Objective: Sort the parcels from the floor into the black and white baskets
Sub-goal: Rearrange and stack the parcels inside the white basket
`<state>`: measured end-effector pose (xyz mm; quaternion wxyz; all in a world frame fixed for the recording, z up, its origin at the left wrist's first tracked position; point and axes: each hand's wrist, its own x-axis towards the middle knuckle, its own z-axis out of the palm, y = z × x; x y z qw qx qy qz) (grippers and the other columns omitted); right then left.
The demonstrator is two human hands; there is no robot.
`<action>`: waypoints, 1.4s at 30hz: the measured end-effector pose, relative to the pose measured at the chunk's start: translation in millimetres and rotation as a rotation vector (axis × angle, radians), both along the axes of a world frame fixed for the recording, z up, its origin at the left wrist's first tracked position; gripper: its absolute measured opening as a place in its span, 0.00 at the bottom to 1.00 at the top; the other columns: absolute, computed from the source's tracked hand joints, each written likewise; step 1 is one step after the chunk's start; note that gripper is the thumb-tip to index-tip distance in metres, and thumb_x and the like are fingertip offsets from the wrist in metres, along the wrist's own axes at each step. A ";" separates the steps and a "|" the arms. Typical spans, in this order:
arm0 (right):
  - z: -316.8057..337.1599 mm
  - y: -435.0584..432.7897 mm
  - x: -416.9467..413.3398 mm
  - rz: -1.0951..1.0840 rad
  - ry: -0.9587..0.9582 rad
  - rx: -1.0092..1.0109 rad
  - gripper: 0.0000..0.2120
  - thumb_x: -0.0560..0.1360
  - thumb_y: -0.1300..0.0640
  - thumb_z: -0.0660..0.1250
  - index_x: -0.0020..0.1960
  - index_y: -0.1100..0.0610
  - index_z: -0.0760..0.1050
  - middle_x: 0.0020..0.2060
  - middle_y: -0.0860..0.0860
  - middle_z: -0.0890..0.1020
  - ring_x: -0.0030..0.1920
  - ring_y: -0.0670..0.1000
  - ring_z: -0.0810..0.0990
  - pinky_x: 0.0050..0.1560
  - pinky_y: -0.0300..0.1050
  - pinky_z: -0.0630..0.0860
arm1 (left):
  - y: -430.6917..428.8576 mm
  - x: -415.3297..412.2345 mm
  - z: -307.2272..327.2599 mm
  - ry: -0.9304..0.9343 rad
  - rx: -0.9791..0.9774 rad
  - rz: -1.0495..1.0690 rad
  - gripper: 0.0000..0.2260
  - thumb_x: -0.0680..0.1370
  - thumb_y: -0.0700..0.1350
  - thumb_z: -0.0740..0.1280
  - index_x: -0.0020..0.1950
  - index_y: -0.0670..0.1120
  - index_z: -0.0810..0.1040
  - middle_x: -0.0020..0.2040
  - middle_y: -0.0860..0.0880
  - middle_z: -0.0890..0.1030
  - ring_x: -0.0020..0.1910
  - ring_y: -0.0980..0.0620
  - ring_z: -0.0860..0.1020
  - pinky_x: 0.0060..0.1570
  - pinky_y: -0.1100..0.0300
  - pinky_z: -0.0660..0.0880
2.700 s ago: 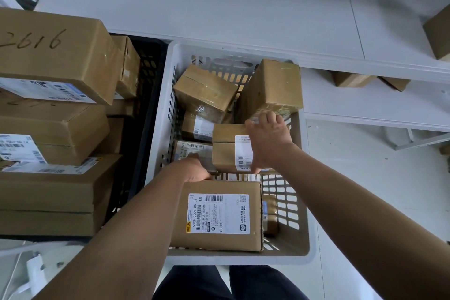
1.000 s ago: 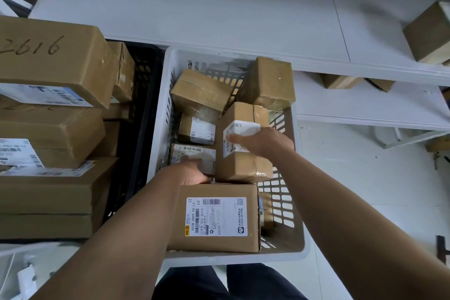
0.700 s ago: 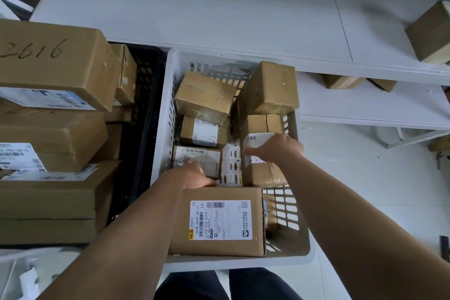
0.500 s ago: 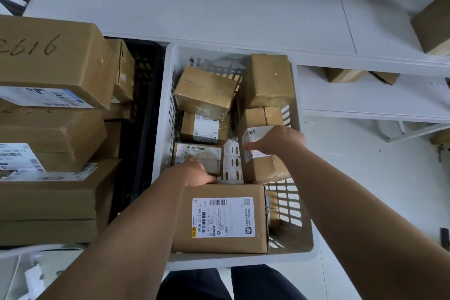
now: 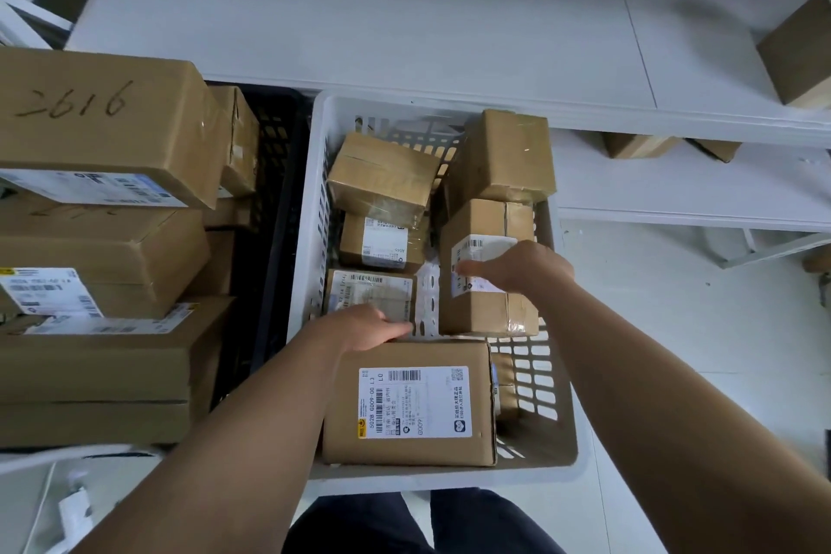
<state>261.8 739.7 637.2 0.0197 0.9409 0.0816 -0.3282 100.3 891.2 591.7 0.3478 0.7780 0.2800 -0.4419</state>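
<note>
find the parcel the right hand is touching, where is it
Head view: the parcel stands in the white basket against its right wall, under the right hand, with the tilted taped box just behind it.

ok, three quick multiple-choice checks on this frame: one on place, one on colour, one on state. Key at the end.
1. The taped parcel that the right hand rests on is:
A) on the floor
B) in the white basket, right side
C) on the shelf

2. The label on that parcel is:
A) white
B) yellow
C) pink

3. The shipping label on the nearest parcel is:
A) peeled half off
B) hidden by the left hand
C) face up, barcode showing

Key:
1 B: the parcel stands against the inside of the basket's right wall.
2 A: it is a white sheet with black barcode print.
3 C: the whole sheet lies in plain view on the parcel's top.
</note>
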 end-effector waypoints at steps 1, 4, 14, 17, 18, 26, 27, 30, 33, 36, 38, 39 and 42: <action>0.9 -2.1 1.1 -0.013 0.010 0.017 0.46 0.58 0.20 0.63 0.66 0.49 0.73 0.54 0.49 0.80 0.52 0.53 0.78 0.48 0.46 0.74 | -1.1 -0.5 3.9 0.031 -0.037 0.032 0.43 0.68 0.76 0.60 0.75 0.50 0.66 0.76 0.46 0.64 0.73 0.44 0.64 0.69 0.48 0.62; 8.1 -9.0 2.2 -0.031 -0.009 0.047 0.44 0.59 0.21 0.64 0.64 0.50 0.73 0.49 0.49 0.78 0.50 0.53 0.78 0.48 0.46 0.74 | -2.5 1.0 12.1 0.075 -0.109 0.011 0.54 0.54 0.78 0.68 0.74 0.51 0.67 0.77 0.46 0.63 0.74 0.44 0.63 0.71 0.44 0.61; 28.1 -24.2 6.5 0.068 -0.059 0.119 0.44 0.58 0.21 0.65 0.65 0.47 0.73 0.47 0.47 0.79 0.48 0.51 0.79 0.44 0.45 0.75 | -5.8 11.5 41.9 0.161 -0.088 -0.075 0.43 0.65 0.57 0.78 0.75 0.50 0.63 0.70 0.46 0.70 0.60 0.48 0.75 0.60 0.53 0.75; 35.6 -27.3 6.6 0.065 -0.065 0.175 0.45 0.60 0.23 0.66 0.67 0.52 0.70 0.50 0.49 0.76 0.49 0.52 0.77 0.45 0.46 0.75 | 0.1 12.4 63.2 0.149 -0.065 -0.078 0.36 0.66 0.54 0.78 0.70 0.48 0.70 0.66 0.48 0.75 0.60 0.48 0.77 0.61 0.51 0.75; 39.1 -28.0 6.8 0.069 -0.070 0.177 0.46 0.61 0.23 0.66 0.67 0.53 0.69 0.50 0.49 0.74 0.49 0.52 0.76 0.45 0.46 0.74 | 2.4 12.4 70.2 0.146 -0.051 -0.089 0.35 0.64 0.55 0.79 0.68 0.48 0.72 0.65 0.49 0.77 0.59 0.49 0.78 0.61 0.51 0.76; 62.9 -40.9 15.9 -0.049 -0.047 0.245 0.46 0.57 0.21 0.65 0.62 0.53 0.73 0.46 0.49 0.79 0.46 0.53 0.80 0.51 0.51 0.79 | -5.8 16.9 109.3 0.084 0.095 -0.089 0.34 0.50 0.63 0.79 0.51 0.48 0.83 0.50 0.49 0.84 0.47 0.48 0.83 0.53 0.51 0.80; 64.7 -42.0 15.6 -0.056 -0.046 0.254 0.48 0.55 0.21 0.65 0.63 0.53 0.73 0.46 0.49 0.80 0.46 0.53 0.81 0.52 0.52 0.79 | -7.5 18.2 115.4 0.097 0.099 -0.091 0.35 0.52 0.64 0.79 0.54 0.48 0.83 0.51 0.49 0.83 0.47 0.48 0.83 0.53 0.52 0.80; 68.9 -44.5 14.4 -0.049 -0.045 0.226 0.55 0.47 0.19 0.62 0.64 0.53 0.73 0.47 0.49 0.80 0.47 0.53 0.81 0.52 0.52 0.79 | -9.5 19.1 130.3 0.086 0.199 -0.062 0.33 0.65 0.61 0.76 0.64 0.44 0.78 0.59 0.47 0.79 0.53 0.47 0.80 0.55 0.54 0.77; 72.4 -47.5 11.4 -0.016 -0.024 0.186 0.58 0.43 0.19 0.60 0.66 0.50 0.72 0.51 0.49 0.81 0.51 0.54 0.80 0.55 0.51 0.77 | -10.0 16.7 137.9 -0.010 0.307 0.042 0.34 0.70 0.59 0.73 0.70 0.43 0.72 0.67 0.45 0.74 0.60 0.46 0.76 0.55 0.56 0.73; 74.4 -53.0 6.5 0.009 -0.024 0.183 0.50 0.52 0.20 0.63 0.67 0.49 0.72 0.55 0.49 0.80 0.54 0.54 0.79 0.56 0.50 0.75 | -12.8 14.2 135.7 -0.074 0.343 0.168 0.41 0.65 0.65 0.74 0.72 0.44 0.69 0.68 0.43 0.73 0.61 0.44 0.74 0.57 0.55 0.73; 76.4 -56.9 3.2 0.022 -0.023 0.170 0.48 0.56 0.21 0.63 0.67 0.49 0.73 0.57 0.49 0.80 0.55 0.54 0.79 0.53 0.49 0.74 | -12.4 13.2 123.9 -0.116 0.378 0.264 0.53 0.52 0.74 0.71 0.70 0.48 0.70 0.65 0.44 0.75 0.60 0.42 0.75 0.59 0.48 0.73; 76.5 -58.5 2.0 0.027 -0.020 0.163 0.47 0.56 0.21 0.63 0.66 0.49 0.73 0.57 0.49 0.80 0.55 0.55 0.79 0.53 0.49 0.73 | -9.5 13.3 112.8 -0.133 0.390 0.306 0.57 0.45 0.77 0.68 0.70 0.50 0.71 0.64 0.45 0.76 0.60 0.41 0.75 0.60 0.45 0.73; 76.1 -63.0 -0.6 0.007 -0.001 0.171 0.45 0.55 0.21 0.63 0.62 0.49 0.76 0.50 0.49 0.81 0.50 0.54 0.81 0.55 0.50 0.77 | -9.8 11.3 96.5 -0.168 0.348 0.403 0.59 0.46 0.80 0.64 0.71 0.50 0.70 0.64 0.45 0.76 0.60 0.41 0.76 0.63 0.45 0.71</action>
